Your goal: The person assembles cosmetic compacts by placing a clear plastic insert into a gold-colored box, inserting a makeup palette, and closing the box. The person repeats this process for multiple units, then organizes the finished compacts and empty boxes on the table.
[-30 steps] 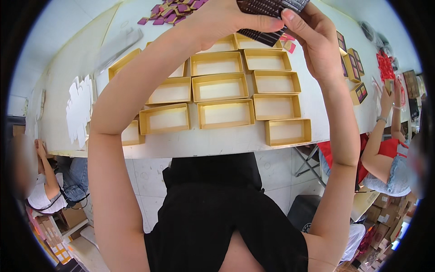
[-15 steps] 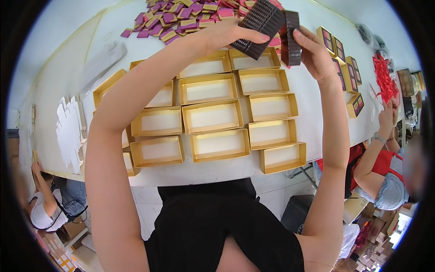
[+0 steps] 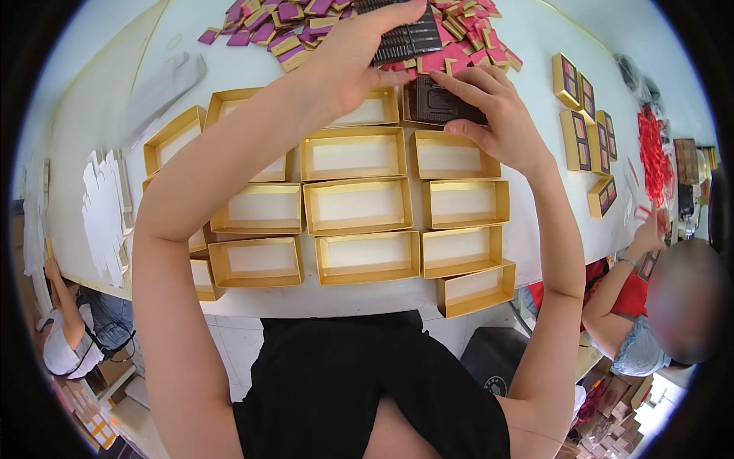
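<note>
My left hand (image 3: 355, 57) is closed round a stack of dark brown, ridged plastic trays (image 3: 413, 40), held over a heap of wrapped pieces. Just below and to the right, a single dark brown plastic tray (image 3: 440, 101) sits in or just over the far-right gold box, whose walls are mostly covered. My right hand (image 3: 497, 111) grips that tray, fingers along its far edge and thumb on its near edge. Nearer to me stand rows of open gold boxes (image 3: 355, 131) with white bottoms and no trays inside; my left forearm hides some of them.
Small pink-and-gold pieces (image 3: 443, 60) and purple-and-gold pieces (image 3: 290, 11) lie heaped at the far side. Boxes with dark trays and coloured pieces (image 3: 577, 141) stand at the right. White folded card (image 3: 105, 218) lies left. Another person's arm (image 3: 634, 252) is by red shred (image 3: 654, 157).
My right hand has moved down and left, bringing one tray away from the stack to the far-right gold box. My left hand, with the remaining stack, has shifted left and farther away.
</note>
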Motion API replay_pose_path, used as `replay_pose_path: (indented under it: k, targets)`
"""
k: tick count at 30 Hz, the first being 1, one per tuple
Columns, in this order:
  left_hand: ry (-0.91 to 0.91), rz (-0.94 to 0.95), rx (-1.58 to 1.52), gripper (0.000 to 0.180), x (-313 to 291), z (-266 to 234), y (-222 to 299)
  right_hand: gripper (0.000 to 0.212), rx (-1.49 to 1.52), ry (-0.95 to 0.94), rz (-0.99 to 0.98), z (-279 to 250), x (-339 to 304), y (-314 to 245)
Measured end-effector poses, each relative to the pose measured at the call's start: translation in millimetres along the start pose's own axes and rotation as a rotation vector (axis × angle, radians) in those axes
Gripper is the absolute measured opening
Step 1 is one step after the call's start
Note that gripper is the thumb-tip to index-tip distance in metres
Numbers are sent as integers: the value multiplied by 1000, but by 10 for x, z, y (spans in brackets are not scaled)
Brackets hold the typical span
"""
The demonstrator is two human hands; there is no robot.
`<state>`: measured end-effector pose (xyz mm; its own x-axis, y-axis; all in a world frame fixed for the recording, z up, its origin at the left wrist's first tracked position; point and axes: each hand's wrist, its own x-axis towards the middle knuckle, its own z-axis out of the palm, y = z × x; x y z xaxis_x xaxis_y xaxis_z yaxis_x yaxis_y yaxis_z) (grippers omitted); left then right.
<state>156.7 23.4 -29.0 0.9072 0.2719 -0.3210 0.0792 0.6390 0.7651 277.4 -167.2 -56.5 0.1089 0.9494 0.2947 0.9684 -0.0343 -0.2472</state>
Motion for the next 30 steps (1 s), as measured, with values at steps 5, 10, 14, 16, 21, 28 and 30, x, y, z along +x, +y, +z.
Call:
replay_pose_path:
  k: [5,10,14,16,21,28,30]
  targets:
    - [40,92,174,29,-99,-27,-155,56,81,36,-7,127,8,-49]
    - [98,117,238,27,-196,-3,-128,54,84,59,-4,190,3,-53]
    - [44,90,231,27,-222,55,-143,52,55,93,-61,244,31,-7]
    - [-27,49,256,28,-156,-7,-143,52,70,60,-65,255,57,66]
    - [6,46,290,29,-176,17,-153,46,364,118,-49,248,42,162]
    - [98,136,331,37,-442,97,-90,25,283,116,549,-123,-130,180]
    - [64,88,335,36,-420,121,-122,16,397,141,638,-1,-105,99]
